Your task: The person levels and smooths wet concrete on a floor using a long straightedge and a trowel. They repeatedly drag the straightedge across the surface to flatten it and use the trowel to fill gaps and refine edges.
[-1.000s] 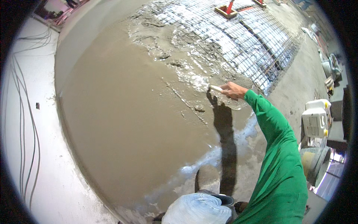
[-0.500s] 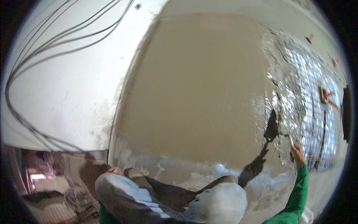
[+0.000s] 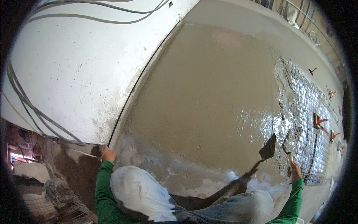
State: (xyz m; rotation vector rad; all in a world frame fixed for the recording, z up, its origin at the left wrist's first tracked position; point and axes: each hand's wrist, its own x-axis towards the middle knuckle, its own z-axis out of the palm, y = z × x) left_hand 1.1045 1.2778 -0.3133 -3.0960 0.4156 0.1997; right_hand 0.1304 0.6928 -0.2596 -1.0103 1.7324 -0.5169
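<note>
My right hand [image 3: 295,171] grips the pale handle of a trowel [image 3: 287,145]; its blade is smeared with grey mortar. The blade is over the rough edge of the wet mortar layer [image 3: 209,89], beside the wire mesh [image 3: 307,99]. My left hand [image 3: 108,154] is closed at the near corner of the white wall [image 3: 82,86]. A thin pale strip [image 3: 86,153] runs up to its fingers, but what they grip is hidden. The trowel's dark shadow falls on the smooth mortar to its left.
Dark cables [image 3: 28,100] cross the white wall. Red-handled tools or clips [image 3: 320,121] stand on and beside the mesh. My bent knees [image 3: 141,190] are over the near slab edge. Mesh and rubble [image 3: 59,194] are at lower left, with a railing [image 3: 304,13] at far right.
The view has shifted. My left hand, mostly hidden behind my knee before, now shows at the wall corner. The trowel has turned, its blade now broadly visible beside the mesh.
</note>
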